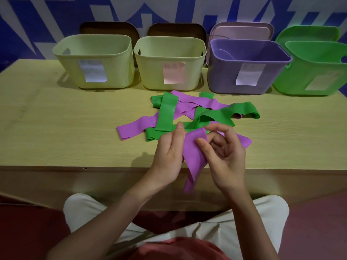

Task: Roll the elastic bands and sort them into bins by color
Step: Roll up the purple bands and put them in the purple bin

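I hold a purple elastic band (194, 156) between both hands above the table's near edge; its lower end hangs past the edge. My left hand (169, 152) grips its left side with thumb up. My right hand (223, 152) pinches its right side, fingers curled. Behind the hands lies a tangled pile of green bands (166, 113) and purple bands (131, 128). A purple bin (244, 79) and a green bin (309, 79) stand at the back right.
Two pale yellow bins (93, 62) (169, 64) with paper labels stand at the back left and centre. Lids lean against the blue-and-white wall behind the bins. The wooden table (56, 128) runs left of the pile. My knees are below the table edge.
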The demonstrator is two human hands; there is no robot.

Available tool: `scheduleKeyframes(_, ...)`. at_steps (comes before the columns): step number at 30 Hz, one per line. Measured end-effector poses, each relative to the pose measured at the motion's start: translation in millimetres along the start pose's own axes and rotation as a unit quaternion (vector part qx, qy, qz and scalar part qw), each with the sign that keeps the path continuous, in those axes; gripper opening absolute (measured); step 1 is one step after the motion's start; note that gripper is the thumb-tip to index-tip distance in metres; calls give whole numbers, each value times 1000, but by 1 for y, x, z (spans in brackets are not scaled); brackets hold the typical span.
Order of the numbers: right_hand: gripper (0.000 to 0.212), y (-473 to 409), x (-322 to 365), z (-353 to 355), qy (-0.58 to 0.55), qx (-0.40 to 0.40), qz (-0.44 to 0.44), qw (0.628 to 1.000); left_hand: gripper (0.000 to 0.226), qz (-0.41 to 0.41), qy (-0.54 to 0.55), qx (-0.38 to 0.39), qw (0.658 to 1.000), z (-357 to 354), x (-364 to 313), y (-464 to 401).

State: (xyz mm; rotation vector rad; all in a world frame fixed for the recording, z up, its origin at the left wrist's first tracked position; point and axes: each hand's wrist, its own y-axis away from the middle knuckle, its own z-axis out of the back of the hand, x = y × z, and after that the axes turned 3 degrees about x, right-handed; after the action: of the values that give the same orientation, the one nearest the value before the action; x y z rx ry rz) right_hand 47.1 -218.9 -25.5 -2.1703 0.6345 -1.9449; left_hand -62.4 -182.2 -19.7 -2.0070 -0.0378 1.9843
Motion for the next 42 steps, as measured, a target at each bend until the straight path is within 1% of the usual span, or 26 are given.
scheduleKeyframes(2, 31, -3, 2, 1, 32, 19, 20, 999, 42, 16, 11, 1, 1000, 0, -1, -2)
scheduleKeyframes(5, 27, -5, 1, 0, 100, 31, 52, 993, 40, 30, 17, -3, 999, 1, -1, -4)
scheduleKeyframes(6, 24, -5, 0, 0, 110, 26, 50, 992, 43, 33, 14, -3, 999, 2, 1, -5)
scheduleKeyframes(8, 20, -4, -2, 0, 114, 13, 33, 993, 58, 40, 7, 9, 999, 4, 5, -6)
scheduleKeyframes(9, 17, -4, -3, 0, 116, 10, 26, 993, 62, 42, 0, 20, 999, 6, 6, -6)
scheduleKeyframes(10, 16, -4, -4, 1, 118, 8, 19, 993, 61, 37, -14, 27, 999, 7, 8, -6)
scheduleKeyframes(12, 14, -4, -4, 2, 117, 7, 7, 993, 50, -1, -85, 28, 996, 11, 11, -6)
scheduleKeyframes(14, 12, -5, -4, 3, 117, 7, 4, 993, 43, -64, -182, 30, 981, 13, 10, -5)
scheduleKeyframes(16, 11, -6, -4, 5, 116, 11, 3, 993, 41, -103, -223, 27, 969, 13, 9, -5)
scheduleKeyframes(18, 10, -7, -4, 5, 110, 15, 0, 994, 42, -123, -233, 15, 965, 13, 10, -8)
scheduleKeyframes(21, 7, -8, -3, 3, 88, 11, -2, 996, 46, -126, -211, -5, 969, 10, 8, -11)
scheduleKeyframes(24, 6, -9, -1, 2, 73, 21, 0, 997, 45, -106, -158, -6, 982, 6, 4, -13)
scheduleKeyframes(28, 4, -7, 4, 1, 71, 58, 8, 996, 50, -32, -79, 0, 996, 0, -6, -13)
scheduleKeyframes(30, 6, -7, 7, 0, 79, 59, 22, 995, 55, 6, -49, 0, 999, 0, -10, -12)
scheduleKeyframes(33, 15, -10, 12, -1, 91, 56, 38, 994, 64, 67, -20, -3, 998, 1, -15, -11)
scheduleKeyframes(35, 17, -10, 13, -2, 114, 57, 52, 990, 63, 90, -14, -8, 996, 1, -20, -10)
scheduleKeyframes(37, 16, -11, 12, -3, 128, 50, 52, 989, 56, 97, -16, -10, 995, 2, -21, -11)
scheduleKeyframes(39, 14, -11, 11, -3, 139, 41, 48, 988, 53, 92, -22, -7, 995, 4, -20, -12)
scheduleKeyframes(42, 16, -10, 9, -4, 147, 27, 47, 988, 54, 37, -47, 1, 998, 7, -14, -12)
